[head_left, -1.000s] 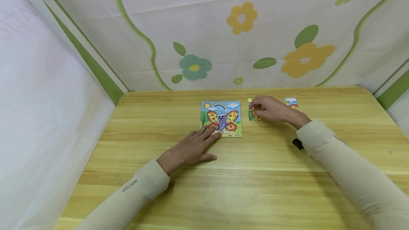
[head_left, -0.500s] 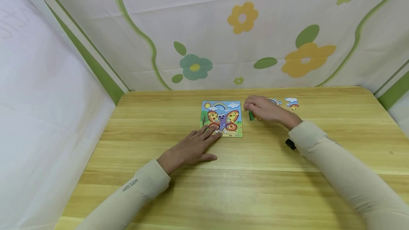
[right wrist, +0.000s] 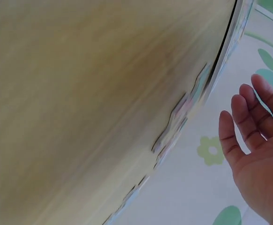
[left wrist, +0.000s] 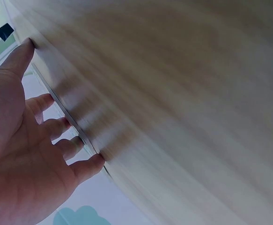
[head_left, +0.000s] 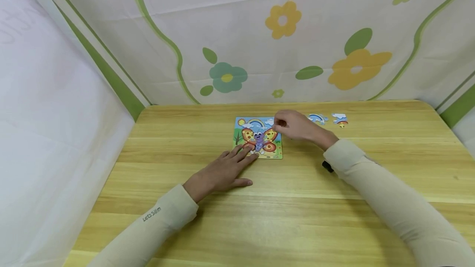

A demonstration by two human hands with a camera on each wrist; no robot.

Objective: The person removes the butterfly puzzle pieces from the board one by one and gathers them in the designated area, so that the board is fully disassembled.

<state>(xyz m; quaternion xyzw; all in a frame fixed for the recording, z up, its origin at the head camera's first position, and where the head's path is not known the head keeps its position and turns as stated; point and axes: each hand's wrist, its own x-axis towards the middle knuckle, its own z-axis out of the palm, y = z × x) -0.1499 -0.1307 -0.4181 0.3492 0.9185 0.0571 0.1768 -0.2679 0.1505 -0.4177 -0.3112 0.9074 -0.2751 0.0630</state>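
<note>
A square picture puzzle board [head_left: 276, 151] with a purple butterfly under a rainbow lies near the table's back edge. My left hand [head_left: 222, 172] rests with spread fingers on its lower left corner. In the left wrist view, the straight fingertips [left wrist: 95, 160] touch the board's edge and the table. My right hand [head_left: 298, 126] is over the board's upper right edge, index finger and thumb bent. In the right wrist view the fingers [right wrist: 241, 115] are loosely bent and no piece shows between them; the thumb is hidden. Loose puzzle pieces [right wrist: 178, 119] lie beside the board.
To the right of the right hand lie a rainbow puzzle piece [head_left: 317, 118] and a cloud piece [head_left: 339, 118]. A black camera [head_left: 328, 166] is strapped to the right wrist. White flowered cloth [head_left: 259, 69] hangs behind the wooden table [head_left: 289, 217] and on both sides.
My right hand has moved left from the loose pieces to the board's upper right edge. The rainbow piece has come into view behind it. My left hand has stayed in place.
</note>
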